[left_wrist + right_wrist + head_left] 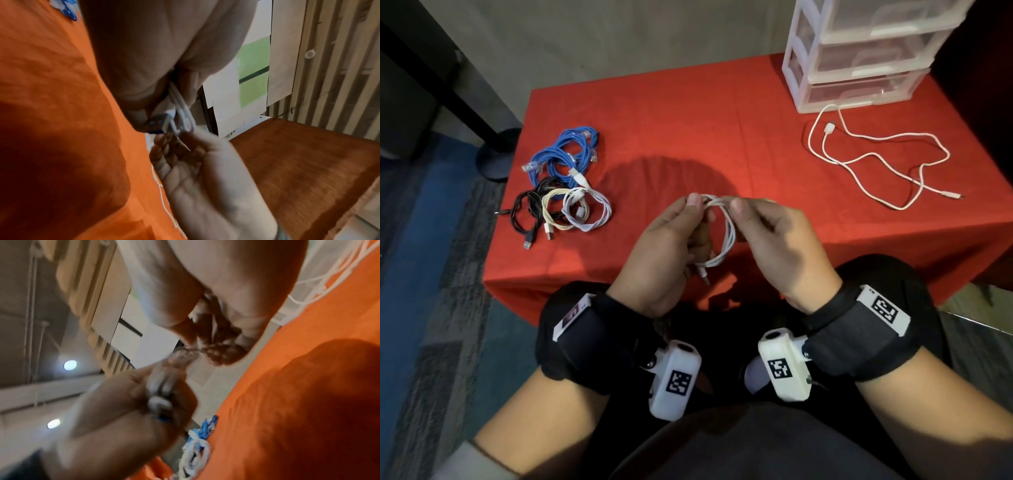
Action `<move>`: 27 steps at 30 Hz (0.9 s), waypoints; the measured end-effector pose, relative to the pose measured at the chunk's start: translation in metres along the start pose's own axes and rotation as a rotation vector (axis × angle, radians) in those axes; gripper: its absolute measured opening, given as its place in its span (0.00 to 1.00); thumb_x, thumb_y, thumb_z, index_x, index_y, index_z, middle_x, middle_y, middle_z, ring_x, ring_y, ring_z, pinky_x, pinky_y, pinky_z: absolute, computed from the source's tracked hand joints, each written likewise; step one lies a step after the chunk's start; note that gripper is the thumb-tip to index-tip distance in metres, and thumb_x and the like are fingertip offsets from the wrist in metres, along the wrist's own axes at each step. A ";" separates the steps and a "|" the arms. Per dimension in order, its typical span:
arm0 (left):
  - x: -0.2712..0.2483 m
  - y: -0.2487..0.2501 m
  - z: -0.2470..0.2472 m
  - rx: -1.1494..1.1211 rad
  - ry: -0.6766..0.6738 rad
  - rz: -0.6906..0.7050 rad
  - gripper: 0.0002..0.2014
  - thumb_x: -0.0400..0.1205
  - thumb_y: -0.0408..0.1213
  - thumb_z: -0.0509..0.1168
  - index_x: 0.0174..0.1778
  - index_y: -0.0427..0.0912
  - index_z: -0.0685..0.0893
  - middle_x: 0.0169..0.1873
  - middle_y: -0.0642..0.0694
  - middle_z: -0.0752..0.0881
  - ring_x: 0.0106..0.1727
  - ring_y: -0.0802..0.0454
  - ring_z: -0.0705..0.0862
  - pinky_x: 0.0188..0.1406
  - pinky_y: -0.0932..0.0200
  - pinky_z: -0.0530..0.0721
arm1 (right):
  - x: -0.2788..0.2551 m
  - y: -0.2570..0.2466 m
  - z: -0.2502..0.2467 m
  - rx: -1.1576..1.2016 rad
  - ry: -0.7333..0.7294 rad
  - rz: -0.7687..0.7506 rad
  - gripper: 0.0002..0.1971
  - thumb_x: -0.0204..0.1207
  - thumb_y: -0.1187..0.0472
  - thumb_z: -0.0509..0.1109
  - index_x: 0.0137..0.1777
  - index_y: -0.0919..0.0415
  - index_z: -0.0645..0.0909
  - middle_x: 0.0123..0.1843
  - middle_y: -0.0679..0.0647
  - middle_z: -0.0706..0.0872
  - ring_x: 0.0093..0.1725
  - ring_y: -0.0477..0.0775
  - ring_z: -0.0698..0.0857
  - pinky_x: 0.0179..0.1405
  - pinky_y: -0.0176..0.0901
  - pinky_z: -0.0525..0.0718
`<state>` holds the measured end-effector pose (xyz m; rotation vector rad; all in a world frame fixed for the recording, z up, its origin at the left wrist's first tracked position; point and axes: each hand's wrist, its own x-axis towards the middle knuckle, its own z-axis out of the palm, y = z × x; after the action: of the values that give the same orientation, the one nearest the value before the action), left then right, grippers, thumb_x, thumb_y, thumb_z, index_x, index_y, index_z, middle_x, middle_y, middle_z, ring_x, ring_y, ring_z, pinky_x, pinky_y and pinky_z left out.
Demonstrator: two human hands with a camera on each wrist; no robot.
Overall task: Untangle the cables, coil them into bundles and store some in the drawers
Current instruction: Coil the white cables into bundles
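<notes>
above the near table edge, between both hands: white cable coil [722, 236], wound in a few loops, held in the air.
left hand [666, 246]: thumb and fingertips pinch the top of the coil; lower fingers curl round its left side; a plug end hangs out below.
right hand [780, 246]: thumb and forefinger pinch the top of the coil, just beside the left thumb.
plug [158, 124]: metal usb end with a blue insert, tucked against the left palm in the left wrist view.
table [688, 113]: covered in red cloth.
left of table: blue cable bundle [568, 154]; just nearer, touching coils of black cable [527, 209], cream cable [553, 212] and pale cable [589, 209].
right of table: loose white cable [876, 161], uncoiled, sprawled in front of the drawers.
drawers [859, 54]: clear plastic unit at the far right corner, three drawers seen, all pushed in.
</notes>
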<state>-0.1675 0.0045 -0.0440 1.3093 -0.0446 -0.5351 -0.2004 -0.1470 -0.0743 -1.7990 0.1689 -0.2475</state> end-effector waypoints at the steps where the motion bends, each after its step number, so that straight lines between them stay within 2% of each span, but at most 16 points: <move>1: 0.000 -0.001 0.002 -0.009 0.022 0.019 0.15 0.94 0.42 0.53 0.50 0.39 0.81 0.28 0.49 0.67 0.22 0.60 0.63 0.21 0.68 0.66 | -0.002 -0.001 0.001 0.030 -0.051 0.030 0.16 0.84 0.46 0.71 0.65 0.51 0.90 0.58 0.48 0.90 0.63 0.41 0.87 0.66 0.39 0.82; 3: -0.001 -0.003 0.003 -0.027 0.047 0.041 0.14 0.94 0.40 0.52 0.55 0.37 0.81 0.29 0.49 0.76 0.23 0.64 0.71 0.22 0.71 0.71 | -0.006 0.000 0.002 -0.001 -0.112 0.045 0.21 0.80 0.44 0.75 0.70 0.50 0.87 0.62 0.50 0.87 0.66 0.40 0.85 0.71 0.36 0.79; 5: -0.001 -0.006 0.002 -0.014 0.019 0.068 0.14 0.94 0.40 0.52 0.51 0.38 0.80 0.26 0.51 0.72 0.24 0.62 0.67 0.23 0.71 0.69 | -0.005 0.001 0.002 0.055 -0.130 0.068 0.19 0.80 0.55 0.77 0.71 0.52 0.87 0.64 0.50 0.89 0.67 0.42 0.86 0.74 0.41 0.80; 7: -0.002 -0.010 0.002 0.042 -0.005 0.089 0.14 0.94 0.41 0.53 0.50 0.39 0.80 0.25 0.53 0.68 0.25 0.60 0.64 0.25 0.67 0.69 | -0.004 0.001 0.000 0.213 -0.137 0.114 0.16 0.81 0.66 0.75 0.67 0.55 0.89 0.61 0.50 0.93 0.65 0.46 0.88 0.73 0.45 0.82; 9: -0.002 -0.013 0.002 0.149 0.019 0.133 0.14 0.93 0.41 0.55 0.51 0.41 0.84 0.25 0.53 0.73 0.27 0.57 0.71 0.28 0.61 0.72 | -0.003 0.001 -0.001 0.286 -0.108 0.171 0.11 0.81 0.66 0.75 0.60 0.56 0.92 0.55 0.51 0.94 0.58 0.50 0.91 0.66 0.49 0.85; 11: 0.000 -0.013 0.003 0.230 0.080 0.184 0.13 0.93 0.41 0.58 0.54 0.44 0.88 0.27 0.53 0.80 0.30 0.55 0.75 0.30 0.56 0.75 | -0.003 0.001 -0.002 0.272 -0.092 0.210 0.06 0.82 0.62 0.75 0.54 0.58 0.92 0.46 0.54 0.94 0.44 0.51 0.89 0.51 0.50 0.85; 15: 0.006 -0.010 -0.002 0.221 0.186 0.192 0.09 0.90 0.42 0.64 0.56 0.42 0.87 0.29 0.45 0.83 0.27 0.54 0.79 0.26 0.57 0.80 | -0.006 0.001 -0.001 0.289 -0.101 0.223 0.04 0.83 0.63 0.73 0.50 0.57 0.91 0.41 0.52 0.92 0.37 0.43 0.84 0.37 0.36 0.80; 18: 0.007 -0.009 -0.002 0.151 0.156 0.173 0.08 0.88 0.41 0.66 0.56 0.40 0.86 0.31 0.43 0.83 0.30 0.51 0.81 0.29 0.56 0.82 | -0.005 0.000 -0.001 0.451 -0.070 0.302 0.06 0.83 0.67 0.72 0.54 0.56 0.88 0.45 0.54 0.91 0.38 0.45 0.82 0.35 0.35 0.75; 21: 0.008 -0.009 -0.002 0.078 0.128 0.118 0.06 0.89 0.41 0.65 0.50 0.46 0.86 0.28 0.47 0.82 0.29 0.53 0.78 0.32 0.53 0.79 | -0.004 0.003 0.001 0.541 -0.036 0.372 0.11 0.82 0.66 0.72 0.63 0.64 0.86 0.53 0.67 0.90 0.40 0.48 0.80 0.37 0.39 0.72; 24: 0.009 -0.007 -0.001 0.030 0.097 0.064 0.08 0.90 0.42 0.63 0.47 0.48 0.84 0.28 0.49 0.79 0.27 0.56 0.76 0.29 0.55 0.77 | -0.007 0.003 0.003 0.637 -0.022 0.422 0.14 0.82 0.66 0.72 0.66 0.69 0.84 0.52 0.63 0.87 0.41 0.50 0.78 0.37 0.41 0.71; 27: 0.011 -0.010 0.001 0.053 0.110 0.063 0.07 0.91 0.41 0.60 0.50 0.45 0.80 0.30 0.49 0.80 0.29 0.57 0.77 0.24 0.58 0.79 | -0.006 0.000 0.003 0.680 -0.007 0.428 0.16 0.80 0.67 0.73 0.66 0.71 0.84 0.54 0.66 0.87 0.51 0.62 0.80 0.41 0.41 0.73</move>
<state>-0.1615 -0.0019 -0.0557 1.3824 -0.0095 -0.4100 -0.2056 -0.1424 -0.0759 -1.0555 0.4060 0.0154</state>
